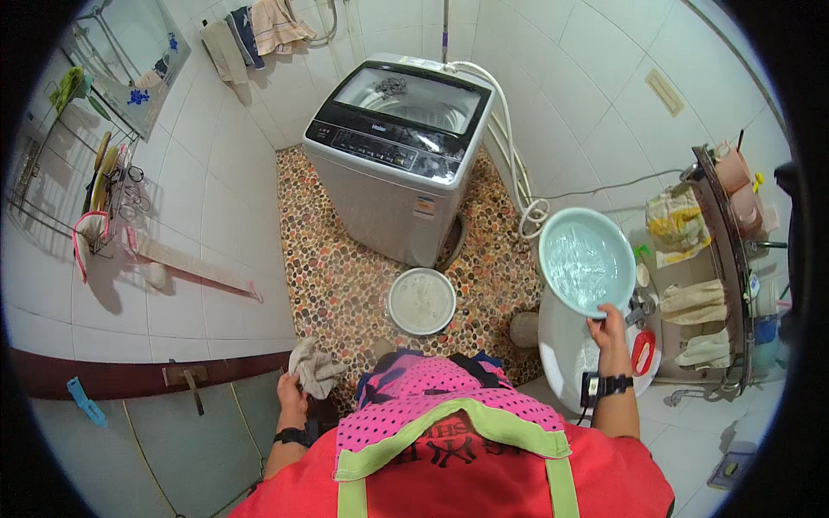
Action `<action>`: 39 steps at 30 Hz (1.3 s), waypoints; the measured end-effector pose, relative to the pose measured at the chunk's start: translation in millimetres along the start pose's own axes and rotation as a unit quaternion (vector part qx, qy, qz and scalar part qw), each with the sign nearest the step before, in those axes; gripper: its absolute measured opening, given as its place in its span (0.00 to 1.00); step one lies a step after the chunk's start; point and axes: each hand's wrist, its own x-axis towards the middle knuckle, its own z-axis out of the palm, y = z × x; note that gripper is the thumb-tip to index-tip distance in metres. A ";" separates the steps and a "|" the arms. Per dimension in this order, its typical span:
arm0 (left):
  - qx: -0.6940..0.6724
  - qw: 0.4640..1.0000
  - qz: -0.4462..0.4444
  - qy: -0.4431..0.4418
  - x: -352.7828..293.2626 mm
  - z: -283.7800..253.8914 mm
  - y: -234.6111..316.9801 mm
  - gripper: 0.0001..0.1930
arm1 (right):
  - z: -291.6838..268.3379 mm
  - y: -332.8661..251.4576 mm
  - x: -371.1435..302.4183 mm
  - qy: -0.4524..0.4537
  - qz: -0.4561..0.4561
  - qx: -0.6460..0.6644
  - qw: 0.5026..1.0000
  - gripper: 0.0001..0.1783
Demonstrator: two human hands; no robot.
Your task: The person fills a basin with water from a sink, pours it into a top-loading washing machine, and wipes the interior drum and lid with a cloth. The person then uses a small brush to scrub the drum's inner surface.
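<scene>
My left hand (292, 395) is closed on a crumpled greyish-beige cloth (317, 369), which hangs low at my left side. On the right, my right hand (609, 330) grips the near rim of a light blue round basin (550, 246). Light glints inside this basin, as on water. It rests over the far part of a white sink (561, 380), beside the tap (639, 309). A red loop-shaped item (642, 352) lies on the sink's right edge.
A top-loading washing machine (389, 190) stands ahead on the pebble-patterned floor (319, 242). Before it sits a white round basin (394, 312). A pale hose (511, 138) hangs beside the machine. Cloths (693, 302) hang from a rack at right; a wire rack (43, 203) is on the left wall.
</scene>
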 end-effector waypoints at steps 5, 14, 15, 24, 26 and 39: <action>-0.054 0.997 -0.015 0.059 14.1 -38.1 -2.2 0.09 | 156.2 -59.7 57.2 -0.021 -0.033 -0.115 0.993 0.14; -0.070 0.989 -0.037 0.127 28.1 -79.5 11.6 0.04 | 460.3 -104.2 155.3 -0.051 -0.100 -0.202 0.973 0.20; -0.040 0.992 -0.029 0.118 25.7 -82.3 15.7 0.03 | 476.6 -107.5 161.0 -0.031 -0.110 -0.203 0.973 0.21; -0.136 0.971 0.018 0.194 -37.5 -27.1 -10.1 0.03 | 455.4 -197.6 212.5 -0.110 -0.137 -0.239 0.955 0.24; -0.169 0.963 0.014 0.209 -60.1 -8.3 -25.3 0.07 | 437.1 -216.6 224.8 -0.127 -0.119 -0.248 0.953 0.23; -0.188 0.964 0.040 0.181 -65.9 43.8 -46.6 0.05 | 373.6 -263.1 294.7 -0.096 -0.053 -0.244 0.963 0.23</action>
